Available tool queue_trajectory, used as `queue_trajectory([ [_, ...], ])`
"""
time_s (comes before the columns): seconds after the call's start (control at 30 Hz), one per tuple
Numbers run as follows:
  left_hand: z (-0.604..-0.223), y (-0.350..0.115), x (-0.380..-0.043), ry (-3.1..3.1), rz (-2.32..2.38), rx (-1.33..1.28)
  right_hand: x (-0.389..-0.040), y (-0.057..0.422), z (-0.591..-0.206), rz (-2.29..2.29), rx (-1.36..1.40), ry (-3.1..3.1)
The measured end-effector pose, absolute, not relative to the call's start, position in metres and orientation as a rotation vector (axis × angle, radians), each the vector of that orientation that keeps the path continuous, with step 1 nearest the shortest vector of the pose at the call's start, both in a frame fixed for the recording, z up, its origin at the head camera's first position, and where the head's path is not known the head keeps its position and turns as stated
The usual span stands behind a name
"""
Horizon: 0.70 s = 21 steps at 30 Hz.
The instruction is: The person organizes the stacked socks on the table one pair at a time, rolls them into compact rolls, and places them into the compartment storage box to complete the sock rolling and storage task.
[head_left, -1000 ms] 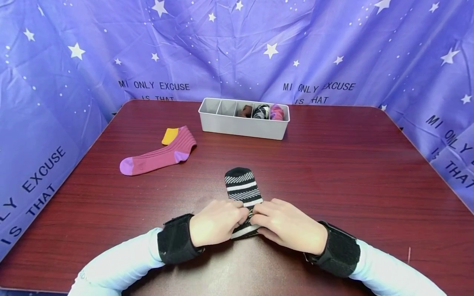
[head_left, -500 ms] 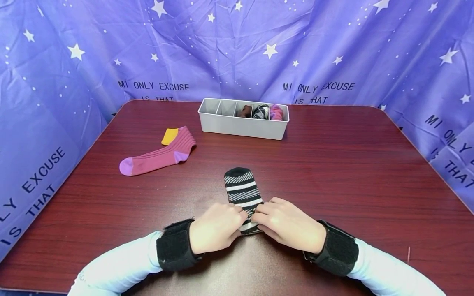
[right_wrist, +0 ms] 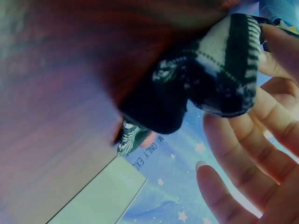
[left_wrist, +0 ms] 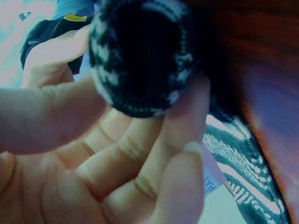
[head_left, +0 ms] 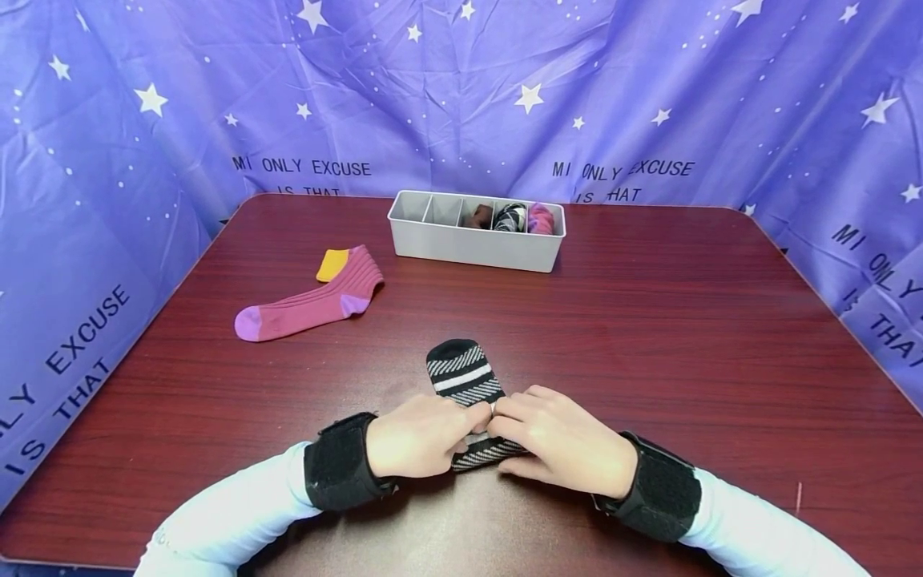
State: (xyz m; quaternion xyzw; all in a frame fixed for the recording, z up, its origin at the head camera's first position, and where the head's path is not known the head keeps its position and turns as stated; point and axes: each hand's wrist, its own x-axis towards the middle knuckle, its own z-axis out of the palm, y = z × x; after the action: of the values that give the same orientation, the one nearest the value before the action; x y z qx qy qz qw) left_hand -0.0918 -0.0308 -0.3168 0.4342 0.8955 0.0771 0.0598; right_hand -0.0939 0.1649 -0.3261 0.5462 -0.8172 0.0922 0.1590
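Note:
A black sock (head_left: 461,377) with white and grey stripes lies in front of me on the table, its dark rounded end pointing away and slightly left. My left hand (head_left: 425,437) pinches its near part from the left; from the right, my right hand (head_left: 562,441) grips the same part, fingertips close to the left hand's. In the left wrist view, a curled fold of the sock (left_wrist: 105,60) sits between thumb and fingers. The right wrist view has the folded sock (right_wrist: 224,51) with curved fingers (right_wrist: 236,149) along its edge. The hands cover much of the sock's middle.
A light grey divided box (head_left: 472,247) stands at the back, with brown, black-and-white and pink rolled socks in its right compartments. A pink sock (head_left: 303,312) with purple toe and heel and a yellow cuff (head_left: 333,265) lies at the left. A starry curtain (head_left: 461,96) hangs behind the table.
The striped sock's far end has shifted nearer and a little left, and the sock leans more. The left fingertips have moved slightly right, up to the right hand's.

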Motion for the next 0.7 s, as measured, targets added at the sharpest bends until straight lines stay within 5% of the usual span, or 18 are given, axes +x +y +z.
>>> queue_trajectory([
  [0.7, -0.3192, -0.0257, -0.0842, 2.949, 0.093, 1.408, -0.0978, 0.1676, -0.3285, 0.178, 1.506, -2.310],
])
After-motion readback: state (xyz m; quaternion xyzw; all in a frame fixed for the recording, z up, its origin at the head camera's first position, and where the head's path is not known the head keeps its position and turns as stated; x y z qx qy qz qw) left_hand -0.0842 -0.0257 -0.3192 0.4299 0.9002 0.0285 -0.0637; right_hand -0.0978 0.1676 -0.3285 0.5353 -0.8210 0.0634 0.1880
